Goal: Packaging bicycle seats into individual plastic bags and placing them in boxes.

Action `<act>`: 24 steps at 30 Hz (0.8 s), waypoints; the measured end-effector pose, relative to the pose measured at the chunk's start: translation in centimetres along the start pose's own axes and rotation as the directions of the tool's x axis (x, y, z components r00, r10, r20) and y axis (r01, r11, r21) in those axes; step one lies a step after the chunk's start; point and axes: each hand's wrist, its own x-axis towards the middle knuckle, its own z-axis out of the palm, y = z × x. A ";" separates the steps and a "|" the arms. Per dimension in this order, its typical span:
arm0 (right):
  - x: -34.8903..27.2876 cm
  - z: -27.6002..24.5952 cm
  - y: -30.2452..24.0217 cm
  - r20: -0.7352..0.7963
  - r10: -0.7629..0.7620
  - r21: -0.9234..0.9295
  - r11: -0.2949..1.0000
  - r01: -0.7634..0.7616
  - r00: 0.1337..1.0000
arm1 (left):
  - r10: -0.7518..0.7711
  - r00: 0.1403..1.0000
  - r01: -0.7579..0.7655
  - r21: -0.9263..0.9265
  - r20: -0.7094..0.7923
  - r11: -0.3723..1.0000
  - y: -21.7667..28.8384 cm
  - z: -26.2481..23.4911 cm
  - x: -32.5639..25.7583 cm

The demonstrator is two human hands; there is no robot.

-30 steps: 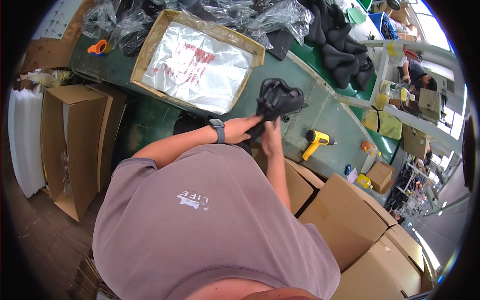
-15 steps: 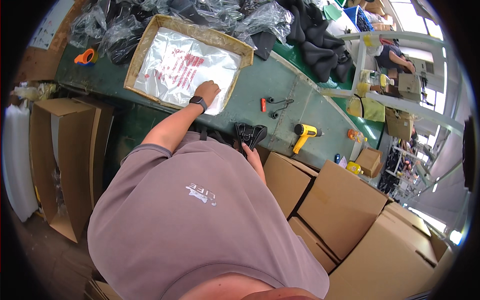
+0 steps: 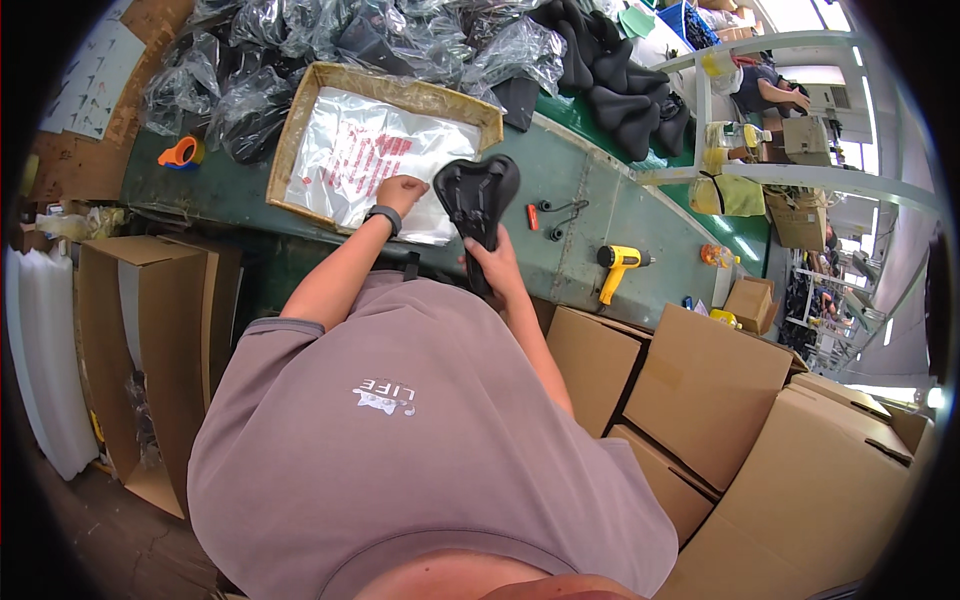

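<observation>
The saddle (image 3: 476, 198) now rises in the closed right hand (image 3: 492, 262); left hand (image 3: 400, 190) pinches one bag (image 3: 350, 165).

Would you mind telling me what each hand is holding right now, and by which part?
The right hand grips a black bicycle saddle by its narrow nose end. The left hand pinches the top clear plastic bag in the cardboard tray.

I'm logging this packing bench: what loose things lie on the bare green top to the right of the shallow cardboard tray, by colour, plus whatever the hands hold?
Black bicycle saddle, held in the right hand: 1
Yellow heat gun: 1
Small red piece: 1
Dark metal parts: 2
Clear plastic bag, touched by the left hand: 1
Total: 6
</observation>
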 end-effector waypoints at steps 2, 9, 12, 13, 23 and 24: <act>2.7 2.1 -0.6 0.052 -0.042 -0.163 0.985 0.050 0.998 | -0.099 0.992 0.114 -0.201 0.083 0.973 -0.2 -0.6 0.2; 8.0 6.2 -2.9 0.350 0.113 0.294 0.929 -0.224 0.930 | -0.098 0.878 0.299 -0.377 0.468 0.876 5.2 -5.3 -4.7; 9.8 7.5 -3.0 0.388 0.124 0.333 0.905 -0.264 0.913 | -0.083 0.959 0.258 -0.714 0.271 0.651 6.0 -9.9 -6.0; 9.7 8.4 -3.6 0.384 0.111 0.411 0.869 -0.277 0.917 | -0.012 0.978 0.194 -0.883 0.209 0.427 4.6 -13.0 -5.2; 1.8 7.7 -10.0 0.445 -0.169 -0.437 0.816 0.378 0.880 | 0.062 0.984 -0.142 -0.513 -0.170 0.847 18.0 -18.8 -13.6; 0.9 8.6 -10.6 0.354 -0.177 -0.590 0.720 0.365 0.919 | 0.281 0.950 -0.313 -0.391 -0.139 0.866 20.5 -16.6 -16.0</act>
